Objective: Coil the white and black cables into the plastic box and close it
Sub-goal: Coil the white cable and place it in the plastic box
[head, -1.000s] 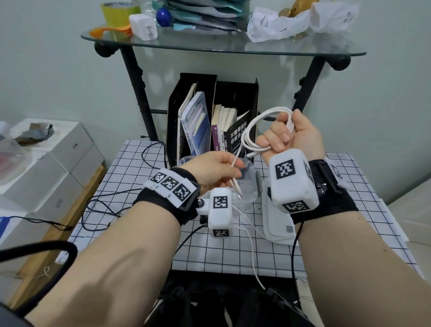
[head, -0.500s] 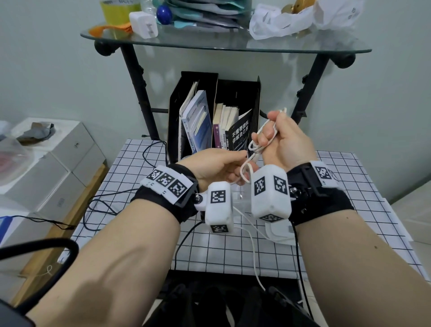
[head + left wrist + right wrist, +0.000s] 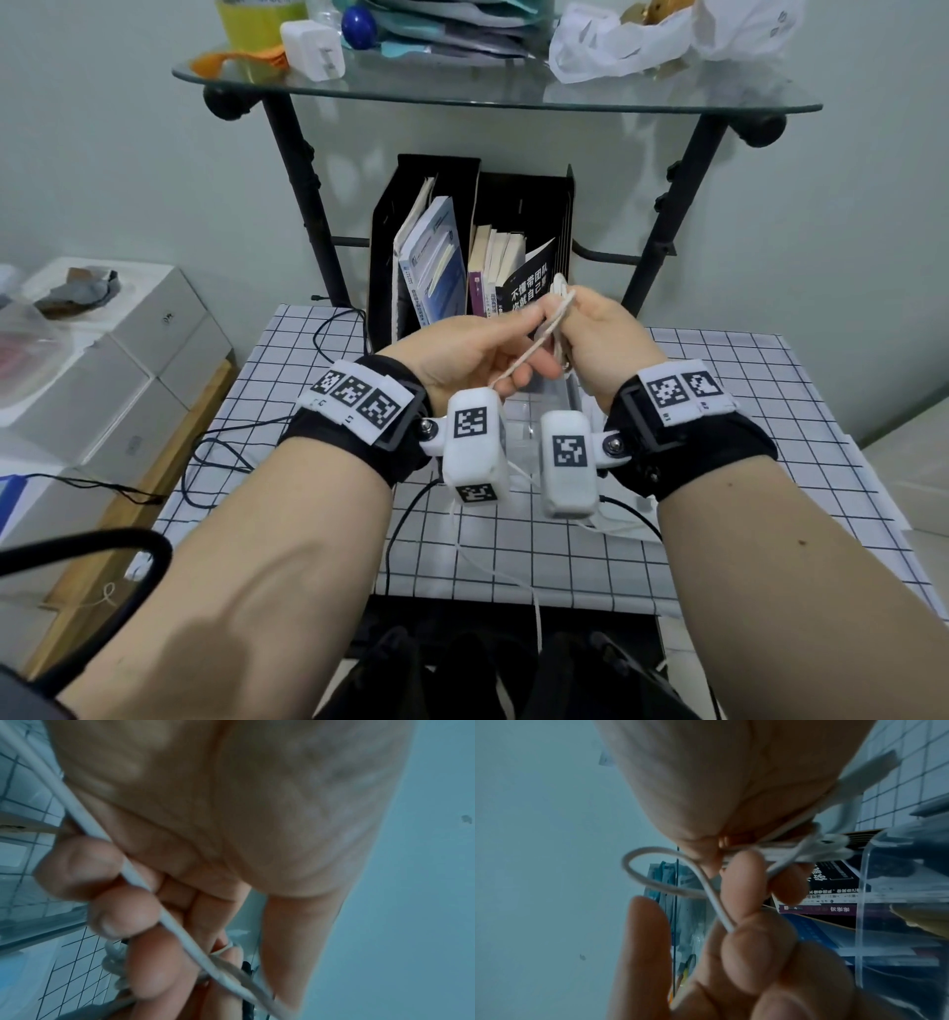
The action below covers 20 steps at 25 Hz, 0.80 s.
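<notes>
Both hands hold the white cable (image 3: 534, 348) above the table. My right hand (image 3: 601, 339) grips its gathered loops as a tight bundle, and a small loop (image 3: 654, 852) sticks out past the fingers. My left hand (image 3: 477, 354) pinches a single strand (image 3: 144, 882) right beside the bundle; the loose end hangs down over the table's front edge. The clear plastic box (image 3: 567, 398) stands open under the hands, mostly hidden by them, and its wall (image 3: 859, 902) shows in the right wrist view. A black cable (image 3: 328, 336) lies on the left part of the table.
A black file holder with books (image 3: 477, 257) stands just behind the hands, under a cluttered glass shelf (image 3: 493, 97) on black legs. A flat white piece (image 3: 624, 527) lies on the checked cloth (image 3: 770, 437) below my right wrist. White boxes (image 3: 128, 360) stand at the left.
My right hand has come down and turned, and the wide loops it held are squeezed into a tight bundle. My left hand has risen to meet it and pinches the strand there.
</notes>
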{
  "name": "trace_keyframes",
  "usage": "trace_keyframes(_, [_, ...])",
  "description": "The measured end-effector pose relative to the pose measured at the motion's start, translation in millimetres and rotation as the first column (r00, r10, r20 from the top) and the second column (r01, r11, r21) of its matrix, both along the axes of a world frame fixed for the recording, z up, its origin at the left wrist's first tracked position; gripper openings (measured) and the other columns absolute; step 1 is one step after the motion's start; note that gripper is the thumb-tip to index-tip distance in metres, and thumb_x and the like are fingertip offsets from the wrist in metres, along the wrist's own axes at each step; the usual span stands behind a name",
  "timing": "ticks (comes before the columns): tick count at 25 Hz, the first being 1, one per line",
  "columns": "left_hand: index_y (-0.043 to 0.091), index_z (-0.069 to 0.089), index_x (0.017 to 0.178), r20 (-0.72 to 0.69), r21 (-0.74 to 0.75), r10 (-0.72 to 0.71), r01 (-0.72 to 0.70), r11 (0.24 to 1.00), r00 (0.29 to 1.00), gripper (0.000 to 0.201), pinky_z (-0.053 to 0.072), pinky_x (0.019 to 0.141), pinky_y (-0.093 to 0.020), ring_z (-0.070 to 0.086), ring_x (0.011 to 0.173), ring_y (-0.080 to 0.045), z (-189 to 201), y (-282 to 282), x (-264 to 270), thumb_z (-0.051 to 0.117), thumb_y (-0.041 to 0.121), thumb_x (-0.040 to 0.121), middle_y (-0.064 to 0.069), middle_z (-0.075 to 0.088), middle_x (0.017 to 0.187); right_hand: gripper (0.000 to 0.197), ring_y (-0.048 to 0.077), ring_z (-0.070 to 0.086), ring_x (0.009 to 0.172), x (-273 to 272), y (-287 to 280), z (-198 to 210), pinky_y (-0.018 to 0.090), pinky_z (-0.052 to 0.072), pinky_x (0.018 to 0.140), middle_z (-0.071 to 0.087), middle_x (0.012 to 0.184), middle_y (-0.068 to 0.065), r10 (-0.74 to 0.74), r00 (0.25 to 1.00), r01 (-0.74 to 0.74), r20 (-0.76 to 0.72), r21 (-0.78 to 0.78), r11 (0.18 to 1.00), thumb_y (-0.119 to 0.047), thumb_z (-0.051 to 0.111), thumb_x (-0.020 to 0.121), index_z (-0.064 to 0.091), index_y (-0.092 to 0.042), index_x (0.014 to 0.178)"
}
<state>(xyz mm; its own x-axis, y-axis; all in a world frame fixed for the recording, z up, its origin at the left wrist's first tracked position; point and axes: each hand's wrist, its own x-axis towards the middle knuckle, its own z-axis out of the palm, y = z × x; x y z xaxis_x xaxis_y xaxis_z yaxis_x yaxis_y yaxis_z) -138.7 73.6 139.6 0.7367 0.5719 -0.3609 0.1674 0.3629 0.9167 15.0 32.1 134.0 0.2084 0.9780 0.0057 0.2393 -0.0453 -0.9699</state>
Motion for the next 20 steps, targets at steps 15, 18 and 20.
trace_keyframes(15, [0.007, 0.061, 0.071, 0.124, -0.047, 0.379, -0.376, 0.925, 0.917, 0.036, 0.026, 0.045, -0.023, 0.032, 0.042, -0.01, -3, 15, -3, 0.049, 0.028, 0.097, 0.002, 0.04, 0.049, 0.026, 0.011, 0.031, 0.04, 7, 1, -11, 0.025, 0.023, 0.046, 0.039, 0.041, -0.007, 0.1, 0.994, -0.107, -0.047, -0.159, 0.981, -0.026, 0.052, 0.096, 0.062, -0.011, 0.078])
trace_keyframes(18, [0.012, 0.057, 0.065, 0.127, -0.073, 0.49, -0.484, 0.872, 0.862, 0.04, 0.027, 0.043, -0.021, 0.03, 0.042, -0.01, -3, 22, -5, 0.049, 0.035, 0.097, 0.004, 0.037, 0.048, 0.028, 0.012, 0.027, 0.04, 7, -2, -12, 0.027, 0.021, 0.046, 0.036, 0.04, -0.007, 0.177, 0.983, -0.182, -0.044, -0.206, 0.961, -0.026, 0.056, 0.094, 0.064, -0.012, 0.072])
trace_keyframes(20, [0.014, 0.055, 0.061, 0.088, -0.105, 0.58, -0.572, 0.814, 0.81, 0.043, 0.025, 0.041, -0.02, 0.027, 0.042, -0.009, -7, 26, -8, 0.048, 0.037, 0.096, 0.005, 0.035, 0.047, 0.027, 0.011, 0.025, 0.037, 8, -4, -10, 0.024, 0.019, 0.041, 0.034, 0.039, -0.005, 0.163, 0.975, -0.193, -0.148, -0.213, 0.958, -0.02, 0.056, 0.093, 0.063, -0.01, 0.068])
